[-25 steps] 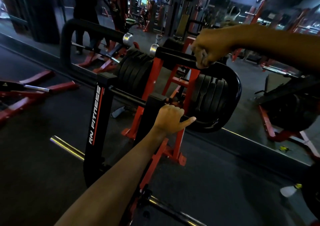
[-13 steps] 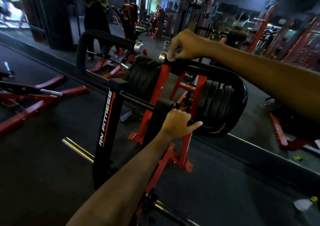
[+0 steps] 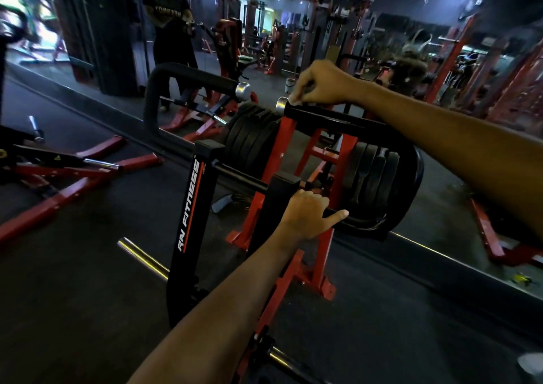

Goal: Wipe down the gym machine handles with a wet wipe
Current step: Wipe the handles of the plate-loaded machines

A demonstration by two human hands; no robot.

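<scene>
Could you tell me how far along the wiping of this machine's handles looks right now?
In hand: the right hand pinches a small wipe at the chrome-capped end of the right black padded handle. The left hand grips the lower black bar. The left black padded handle is untouched; cleanliness cannot be judged.

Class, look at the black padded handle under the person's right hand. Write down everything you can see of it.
The black padded handle is a thick tube, matte and foam-like, running roughly level from a shiny metal end cap on the left, then curving down in a loop on the right around stacked black weight plates. It sits above a red frame. The right hand rests on top near the cap, fingers curled, pinching something pale and small against it. The left hand grips the loop's lower bar.
</scene>
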